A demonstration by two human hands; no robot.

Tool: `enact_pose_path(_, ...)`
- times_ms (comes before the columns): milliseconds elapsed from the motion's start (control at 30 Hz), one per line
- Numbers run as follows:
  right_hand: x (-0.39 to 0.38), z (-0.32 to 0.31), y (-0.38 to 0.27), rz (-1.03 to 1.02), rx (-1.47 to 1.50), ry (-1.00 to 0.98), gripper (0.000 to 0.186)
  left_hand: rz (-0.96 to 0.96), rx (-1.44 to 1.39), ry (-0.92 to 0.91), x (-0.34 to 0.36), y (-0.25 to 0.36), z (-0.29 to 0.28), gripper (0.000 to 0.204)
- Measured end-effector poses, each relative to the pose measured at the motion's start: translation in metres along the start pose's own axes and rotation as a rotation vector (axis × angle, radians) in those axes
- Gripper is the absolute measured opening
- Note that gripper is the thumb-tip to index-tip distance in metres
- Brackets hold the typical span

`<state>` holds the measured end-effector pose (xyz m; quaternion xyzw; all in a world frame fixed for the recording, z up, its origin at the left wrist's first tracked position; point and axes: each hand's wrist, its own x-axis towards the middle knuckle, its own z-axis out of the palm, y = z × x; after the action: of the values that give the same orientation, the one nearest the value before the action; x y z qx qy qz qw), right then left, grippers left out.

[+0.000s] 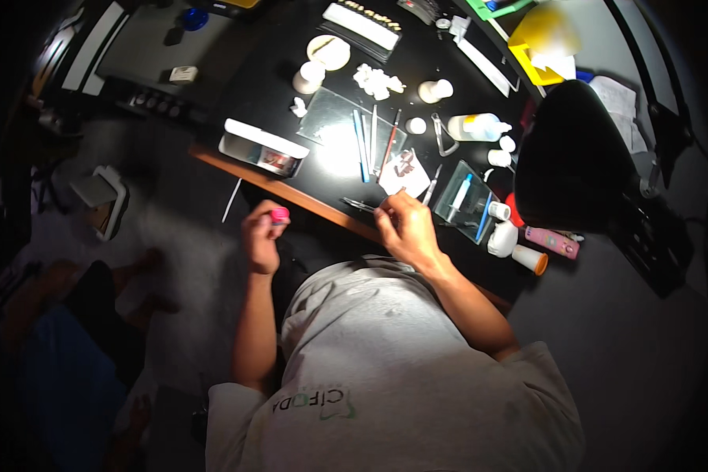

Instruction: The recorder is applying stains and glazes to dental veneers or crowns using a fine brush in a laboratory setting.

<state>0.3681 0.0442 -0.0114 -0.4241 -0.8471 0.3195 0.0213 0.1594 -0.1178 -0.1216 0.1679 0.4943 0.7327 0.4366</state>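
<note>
My left hand (263, 242), off the table's front edge, is closed around a small bright pink piece (280, 215) whose kind I cannot make out. My right hand (407, 226) is over the front edge with its fingers bent together. Slim metal tweezers (359, 205) point left from its fingertips; their rear end is hidden by the fingers. Just beyond that hand lies a white paper pad (403, 173) with dark smears. Brushes and slim tools, among them a blue-handled one (361, 147) and a red-brown brush (389, 148), rest on and beside a glass slab (318, 116).
A white box (263, 145) stands at the table's front left edge. Rightward are a dark tray (458, 193), a squeeze bottle (477, 127), several small jars and a big black lamp head (570, 157). Another person's blue clothing (71, 370) shows at lower left.
</note>
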Motion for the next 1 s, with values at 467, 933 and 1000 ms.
enact_pose_path(467, -0.015, 0.025, 0.01, 0.009, -0.036, 0.143, 0.01, 0.368, 0.363, 0.161, 0.042, 0.038, -0.018, 0.025)
enact_pose_path(933, 0.104, 0.079, -0.099, -0.356, -0.197, 0.266, 0.027, 0.545, 0.631, 0.351, 0.073, 0.016, -0.016, 0.026)
enact_pose_path(1000, 0.107, 0.084, -0.103, -0.366, -0.18, 0.281, 0.022, 0.467, 0.6, 0.326, 0.071, 0.018, -0.018, 0.028)
